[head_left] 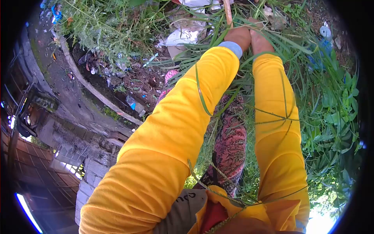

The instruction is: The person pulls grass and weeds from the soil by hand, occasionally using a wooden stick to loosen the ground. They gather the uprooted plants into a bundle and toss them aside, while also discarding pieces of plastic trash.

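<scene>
Both of my arms, in yellow sleeves, reach forward into long green grass (294,43). My left hand (238,36) is closed at the lower end of a thin wooden stick (228,13), whose far end runs out of view at the top. Close beside it, my right hand (259,38) bends inward among the blades and appears closed around some of them. Grass covers much of its fingers. Loose blades lie across both sleeves.
White litter (182,37) lies on the soil left of my hands. Ferny plants (105,27) grow farther left, beside a curved concrete edge (87,84). Leafy weeds (339,117) and a blue plastic scrap (321,54) are at right. Patterned pink cloth (231,142) shows below.
</scene>
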`<state>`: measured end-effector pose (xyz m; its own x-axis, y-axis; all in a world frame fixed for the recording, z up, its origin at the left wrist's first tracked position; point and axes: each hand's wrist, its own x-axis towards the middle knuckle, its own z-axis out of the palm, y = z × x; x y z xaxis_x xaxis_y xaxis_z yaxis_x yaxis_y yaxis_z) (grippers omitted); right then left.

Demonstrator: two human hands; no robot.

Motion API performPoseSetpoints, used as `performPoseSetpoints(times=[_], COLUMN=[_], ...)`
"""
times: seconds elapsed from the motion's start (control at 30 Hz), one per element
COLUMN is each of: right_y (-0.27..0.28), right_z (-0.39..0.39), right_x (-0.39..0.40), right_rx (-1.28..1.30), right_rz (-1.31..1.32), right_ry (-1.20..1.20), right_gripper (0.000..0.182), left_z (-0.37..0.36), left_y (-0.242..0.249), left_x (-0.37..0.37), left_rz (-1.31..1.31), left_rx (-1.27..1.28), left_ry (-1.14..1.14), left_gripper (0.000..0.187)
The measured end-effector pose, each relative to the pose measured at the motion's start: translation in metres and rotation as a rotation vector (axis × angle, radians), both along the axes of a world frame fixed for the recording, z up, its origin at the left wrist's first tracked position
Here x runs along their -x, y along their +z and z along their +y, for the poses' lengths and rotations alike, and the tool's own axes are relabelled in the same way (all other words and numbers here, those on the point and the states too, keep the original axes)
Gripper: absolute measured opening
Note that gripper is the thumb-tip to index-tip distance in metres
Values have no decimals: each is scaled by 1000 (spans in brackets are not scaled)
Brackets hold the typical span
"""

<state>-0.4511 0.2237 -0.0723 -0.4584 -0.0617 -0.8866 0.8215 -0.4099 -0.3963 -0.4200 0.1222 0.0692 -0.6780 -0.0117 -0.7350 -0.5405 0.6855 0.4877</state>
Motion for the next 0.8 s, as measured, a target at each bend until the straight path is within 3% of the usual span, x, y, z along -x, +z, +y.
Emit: performPoseSetpoints(times=[0.03, 0.07, 0.3, 0.43, 0.47, 0.57, 0.6, 0.7, 0.73, 0.8], right_y=[6, 6, 0, -3, -10, -4, 6, 8, 9, -6], right_z=[1, 2, -15, -7, -6, -6, -11, -3, -1, 12], right_x=[1, -2, -16, -2, 2, -5, -4, 0, 6, 9], right_rx=[7, 9, -59, 15, 24, 36, -96, -40, -163, -31], right_rz=[6, 1, -36, 10, 18, 45, -9, -249, -230, -140], right_ry=[9, 15, 38, 6, 4, 48, 3, -29, 51, 104], right_gripper=[10, 9, 6, 5, 5, 5, 10, 10, 10, 12], left_z=[-4, -5, 9, -1, -4, -2, 0, 12, 11, 13], left_y=[3, 2, -34, -1, 17, 7, -6, -14, -14, -9], left_x=[5, 6, -27, -12, 0, -5, -12, -19, -17, -21], left_rz=[33, -113, -190, -21, -94, -97, -96, -161, -147, -136], left_rx=[7, 22, 32, -45, -2, 38, 24, 71, 77, 82], left_ry=[13, -67, 58, 22, -55, 30, 60, 93, 42, -66], left_gripper=[29, 30, 30, 32, 31, 30, 29, 28, 26, 22])
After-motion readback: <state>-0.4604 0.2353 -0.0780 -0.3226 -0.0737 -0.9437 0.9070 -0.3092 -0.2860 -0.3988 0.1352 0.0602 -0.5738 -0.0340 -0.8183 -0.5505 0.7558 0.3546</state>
